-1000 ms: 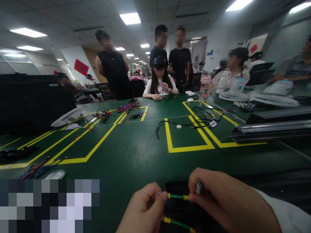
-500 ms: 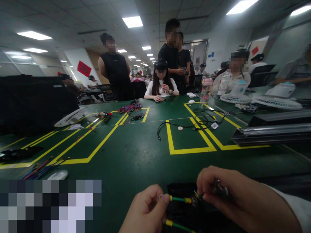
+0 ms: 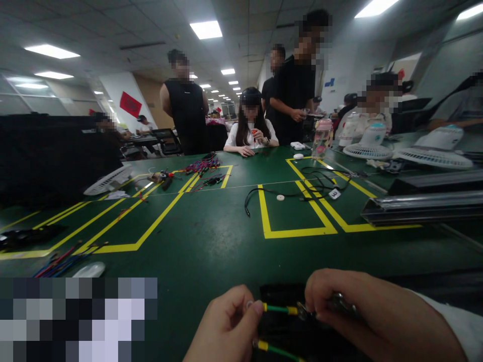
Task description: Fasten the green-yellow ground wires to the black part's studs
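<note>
Low in the view, my left hand (image 3: 226,322) is closed, thumb and finger pinching one end of a short green wire (image 3: 278,309) with yellow sleeves and ring ends. A second green wire (image 3: 281,352) of the same sort runs out below that hand. My right hand (image 3: 362,306) is closed at the wire's other end, its fingertips at a dark metal ring piece (image 3: 302,310). Small shiny metal pieces (image 3: 344,303) show among its curled fingers, their kind unclear. Beneath both hands lies something black (image 3: 277,290).
Yellow tape (image 3: 298,234) marks the green table (image 3: 211,251). Black cables (image 3: 271,192) and metal rails (image 3: 426,208) lie to the right. At left are bundled wires (image 3: 62,261) and a white mouse-like object (image 3: 89,270). A person (image 3: 251,130) sits opposite; others stand behind.
My right fingertips have tipped downward, and the thin shiny piece that showed between them is now hidden. My left hand keeps its place. A standing person in black has shifted right.
</note>
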